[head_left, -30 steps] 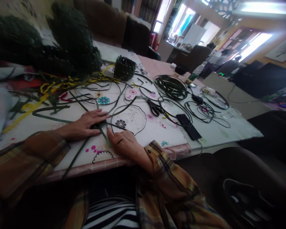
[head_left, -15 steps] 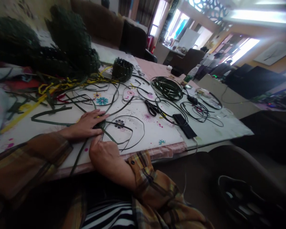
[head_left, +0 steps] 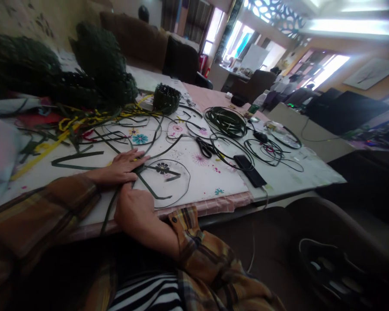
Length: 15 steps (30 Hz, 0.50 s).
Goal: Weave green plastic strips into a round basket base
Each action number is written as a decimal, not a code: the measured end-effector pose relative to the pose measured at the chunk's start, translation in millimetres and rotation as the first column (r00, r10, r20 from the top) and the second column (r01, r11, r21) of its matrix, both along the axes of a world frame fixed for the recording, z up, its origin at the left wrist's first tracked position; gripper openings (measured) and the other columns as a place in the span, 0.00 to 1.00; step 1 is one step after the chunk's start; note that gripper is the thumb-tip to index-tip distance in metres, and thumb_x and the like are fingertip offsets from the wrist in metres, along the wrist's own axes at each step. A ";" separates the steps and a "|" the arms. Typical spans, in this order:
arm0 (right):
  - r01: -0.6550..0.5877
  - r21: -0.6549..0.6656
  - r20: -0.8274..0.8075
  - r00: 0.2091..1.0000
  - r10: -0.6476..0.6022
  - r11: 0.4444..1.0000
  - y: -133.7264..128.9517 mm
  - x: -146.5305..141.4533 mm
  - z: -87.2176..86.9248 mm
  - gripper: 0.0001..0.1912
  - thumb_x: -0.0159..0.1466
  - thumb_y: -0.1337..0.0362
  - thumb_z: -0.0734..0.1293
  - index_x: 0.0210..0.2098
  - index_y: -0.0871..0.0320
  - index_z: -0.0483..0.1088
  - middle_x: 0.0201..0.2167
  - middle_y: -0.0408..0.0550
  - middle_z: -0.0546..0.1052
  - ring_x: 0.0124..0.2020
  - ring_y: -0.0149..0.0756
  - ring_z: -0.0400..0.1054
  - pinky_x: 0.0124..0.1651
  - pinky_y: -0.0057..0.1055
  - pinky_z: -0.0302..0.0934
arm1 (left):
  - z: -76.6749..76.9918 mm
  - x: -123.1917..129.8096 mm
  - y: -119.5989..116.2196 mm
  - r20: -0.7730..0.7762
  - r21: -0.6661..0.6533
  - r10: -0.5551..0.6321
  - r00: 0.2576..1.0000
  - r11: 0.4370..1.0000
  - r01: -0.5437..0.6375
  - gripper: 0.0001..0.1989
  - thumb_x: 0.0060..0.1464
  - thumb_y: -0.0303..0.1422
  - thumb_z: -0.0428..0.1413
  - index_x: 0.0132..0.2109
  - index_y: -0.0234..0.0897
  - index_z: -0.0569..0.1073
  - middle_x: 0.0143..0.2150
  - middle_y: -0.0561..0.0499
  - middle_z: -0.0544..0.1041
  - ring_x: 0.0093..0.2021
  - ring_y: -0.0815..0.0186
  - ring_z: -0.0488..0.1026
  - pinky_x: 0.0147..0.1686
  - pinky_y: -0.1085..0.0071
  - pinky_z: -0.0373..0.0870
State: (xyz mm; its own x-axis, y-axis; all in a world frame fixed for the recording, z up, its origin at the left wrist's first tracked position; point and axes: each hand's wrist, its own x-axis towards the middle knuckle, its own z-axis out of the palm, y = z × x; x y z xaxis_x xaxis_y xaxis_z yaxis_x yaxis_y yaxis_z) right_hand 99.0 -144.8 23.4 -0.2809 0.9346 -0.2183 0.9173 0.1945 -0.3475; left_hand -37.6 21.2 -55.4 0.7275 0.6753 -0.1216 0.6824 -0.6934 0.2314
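Several flat dark green strips point(head_left: 153, 186) cross one another on the flower-printed tabletop point(head_left: 223, 181), their free ends spreading out around the crossing. Over that crossing lies my left hand point(head_left: 125, 167), palm down, with its fingers stretched and apart, pressing the strips to the table. Just below it, close to the table's front edge, my right hand point(head_left: 136, 209) is curled, fingertips against the strips near the left hand's thumb. What it pinches is hidden by the hand itself. A thin strip loop point(head_left: 189, 181) curves to the right of both hands.
Black scissors point(head_left: 205, 149), a coil of dark strips point(head_left: 225, 122) and a black phone-like slab point(head_left: 250, 171) with a cable lie to the right. A small woven basket point(head_left: 166, 99) stands behind. Larger dark woven pieces point(head_left: 99, 52) and yellow strips point(head_left: 60, 140) crowd the left.
My right hand has shifted slightly left and stays curled. The thin loop and strip ends to its right have changed shape. My left hand still lies flat on the crossing.
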 end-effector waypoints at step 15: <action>0.019 -0.199 -0.054 0.998 -0.031 0.980 -137.7 161.4 17.6 0.13 0.70 0.74 0.64 0.41 0.51 0.77 0.37 0.48 0.84 0.35 0.37 0.76 0.41 0.32 0.68 | 7.1 -4.7 -23.4 0.180 0.081 -0.041 0.983 0.996 0.026 0.41 0.72 0.58 0.38 0.82 0.41 0.60 0.85 0.47 0.53 0.84 0.43 0.46 0.81 0.42 0.43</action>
